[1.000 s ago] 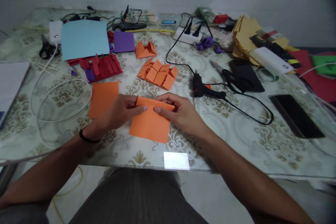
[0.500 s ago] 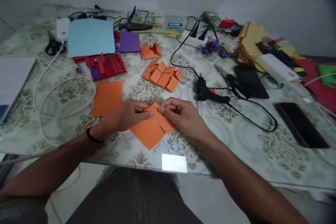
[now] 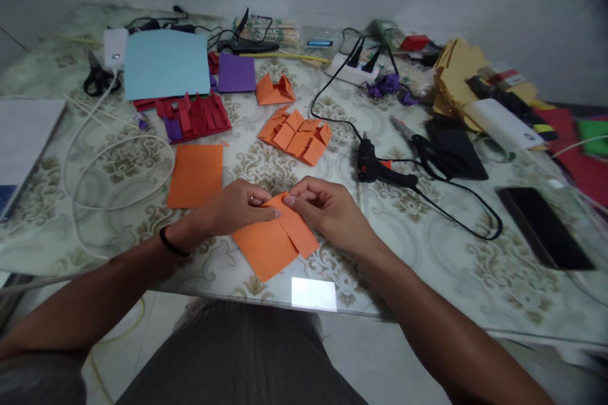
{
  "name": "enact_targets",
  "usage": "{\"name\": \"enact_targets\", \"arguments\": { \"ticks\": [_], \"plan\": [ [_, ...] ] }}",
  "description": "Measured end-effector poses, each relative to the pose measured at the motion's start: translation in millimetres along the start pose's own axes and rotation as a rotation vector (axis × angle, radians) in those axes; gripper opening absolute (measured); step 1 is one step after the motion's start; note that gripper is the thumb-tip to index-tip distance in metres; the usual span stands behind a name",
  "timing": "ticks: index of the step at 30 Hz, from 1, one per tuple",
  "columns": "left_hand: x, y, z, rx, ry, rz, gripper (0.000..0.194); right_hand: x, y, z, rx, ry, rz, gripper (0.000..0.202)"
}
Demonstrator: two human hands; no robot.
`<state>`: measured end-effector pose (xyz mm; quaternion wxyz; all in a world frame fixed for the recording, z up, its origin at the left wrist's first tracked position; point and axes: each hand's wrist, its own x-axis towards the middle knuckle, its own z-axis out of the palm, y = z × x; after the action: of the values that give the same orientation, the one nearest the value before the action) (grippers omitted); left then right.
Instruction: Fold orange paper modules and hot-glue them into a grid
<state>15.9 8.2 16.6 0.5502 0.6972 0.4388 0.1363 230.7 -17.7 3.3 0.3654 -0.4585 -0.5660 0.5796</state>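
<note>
A partly folded orange paper is held between both hands near the table's front edge, with a narrow folded flap on its right side. My left hand pinches its upper left part, thumb on top. My right hand grips the top corner between thumb and fingers. Left of the hands lies a flat orange sheet. Beyond them sit a folded orange piece with several flaps and a smaller folded orange piece.
A black glue gun with its cable, scissors and a phone lie on the right. Farther back are a light blue sheet, red folded paper, a purple sheet and a power strip. A white cable loops on the left.
The held orange paper has turned slightly, its lower corner shifting down and left. Both hands keep their hold, and the top corner sits a little lower and farther right.
</note>
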Motion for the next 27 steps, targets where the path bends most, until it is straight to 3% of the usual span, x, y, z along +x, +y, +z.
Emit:
{"name": "enact_targets", "arguments": {
  "ticks": [20, 27],
  "plan": [
    [1.5, -5.8, -1.1, -0.023, -0.056, 0.019, 0.044, -1.4, -0.2, -1.0, -0.055, -0.040, -0.055, 0.026],
    [1.7, -5.7, 0.4, -0.013, -0.114, 0.026, 0.044, -1.8, 0.6, -2.2, -0.045, -0.073, -0.055, 0.035]
  ]
}}
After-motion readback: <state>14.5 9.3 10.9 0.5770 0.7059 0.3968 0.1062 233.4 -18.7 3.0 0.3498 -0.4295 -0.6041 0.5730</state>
